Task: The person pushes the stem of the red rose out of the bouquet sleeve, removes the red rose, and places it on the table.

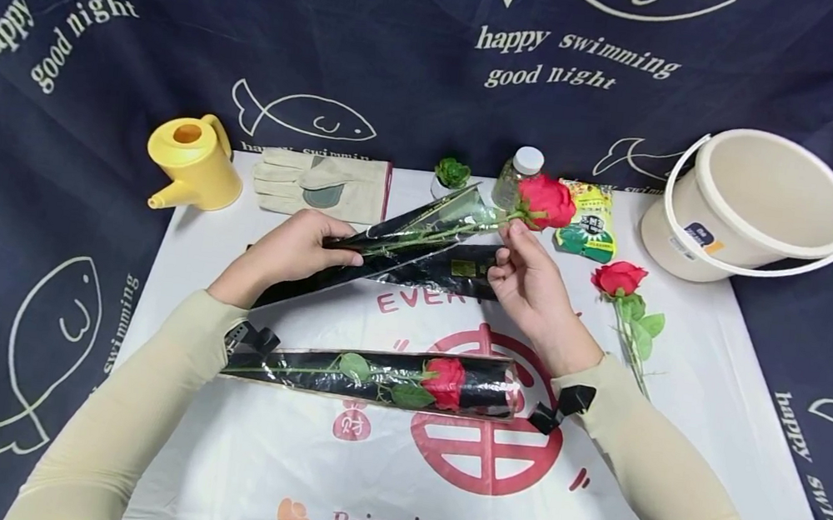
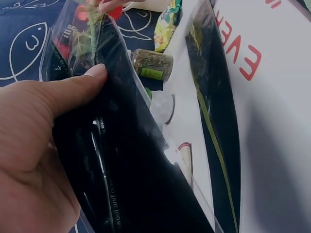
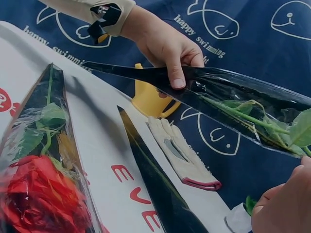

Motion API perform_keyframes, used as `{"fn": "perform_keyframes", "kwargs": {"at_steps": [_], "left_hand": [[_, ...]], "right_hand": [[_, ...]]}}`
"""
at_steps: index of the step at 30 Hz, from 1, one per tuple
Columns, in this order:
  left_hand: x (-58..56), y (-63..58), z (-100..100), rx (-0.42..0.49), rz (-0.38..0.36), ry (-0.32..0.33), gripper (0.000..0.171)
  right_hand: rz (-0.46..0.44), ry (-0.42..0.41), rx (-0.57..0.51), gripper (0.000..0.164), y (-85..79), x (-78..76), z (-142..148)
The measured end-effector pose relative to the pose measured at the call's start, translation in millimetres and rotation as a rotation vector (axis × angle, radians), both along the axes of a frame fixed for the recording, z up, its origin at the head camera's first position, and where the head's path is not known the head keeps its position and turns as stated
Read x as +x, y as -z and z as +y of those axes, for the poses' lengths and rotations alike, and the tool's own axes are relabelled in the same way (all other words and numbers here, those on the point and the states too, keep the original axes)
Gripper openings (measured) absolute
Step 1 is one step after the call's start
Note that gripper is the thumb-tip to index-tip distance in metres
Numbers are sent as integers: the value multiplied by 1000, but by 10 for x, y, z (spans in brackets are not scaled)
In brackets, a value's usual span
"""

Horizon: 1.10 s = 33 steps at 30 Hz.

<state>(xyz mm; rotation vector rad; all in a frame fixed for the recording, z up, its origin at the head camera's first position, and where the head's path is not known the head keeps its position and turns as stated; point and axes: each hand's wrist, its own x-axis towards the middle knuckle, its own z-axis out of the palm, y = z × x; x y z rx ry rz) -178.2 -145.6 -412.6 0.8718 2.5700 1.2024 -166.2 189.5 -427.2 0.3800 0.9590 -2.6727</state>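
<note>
Hand, left (image 1: 300, 249): clamped on a black wrapper (image 1: 388, 240) with a clear front, thumb pressed across the top.
Hand, right (image 1: 535, 280): index finger and thumb together, pinching the stem just below a red bloom.
Raised rose (image 1: 546, 202): held aloft between both hands over the far half of the bench (image 1: 194, 456), stem lying along the wrapper, bloom out past its wide end.
Second wrapper (image 1: 452, 280): black with a gold patch, laid flat beneath the raised one.
Wrapped rose (image 1: 444, 382): sleeved in black and clear film, stretched across the bench between the forearms, bloom to the right.
Loose rose (image 1: 618, 278): unwrapped, resting beyond the right wrist, near a cream bucket (image 1: 684, 223).
Back edge, left to right: yellow watering can (image 1: 196, 163), pale gloves (image 1: 348, 191), small green plant (image 1: 452, 174), white-capped jar (image 1: 508, 189), yellow-and-green packet (image 1: 589, 218).
Backdrop: navy cloth (image 1: 408, 33) printed with fish and "happy swimming good night."
</note>
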Motion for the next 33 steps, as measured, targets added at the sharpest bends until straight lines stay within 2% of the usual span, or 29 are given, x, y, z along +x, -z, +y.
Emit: {"fn": "perform_keyframes", "kwargs": {"at_steps": [3,9,15,17,20,23,27,33], "left_hand": [[-3,-2,3,-30,17,9,5],[14,-7,27,-58,15,8,5],[46,-16,61,-54,0,25,5],[49,-9,60,-54,0,27,7],[48,20,35,-48,9,27,8],[50,60,-13,-49,13,22,7],[60,116,-93,-63,-18,12,6],[90,172,-235,-87,-76,-9,7]], "right_hand": [[4,0,2,12,4,-2,-7],[-1,17,37,15,-12,3,-30],[-49,97,86,16,-34,-4,-50],[-49,118,118,18,-36,-22,-41],[-29,138,107,21,-37,-75,6],[20,150,66,19,-42,-153,118],[84,158,32,14,-92,-273,361],[107,168,6,15,-290,-409,830]]}}
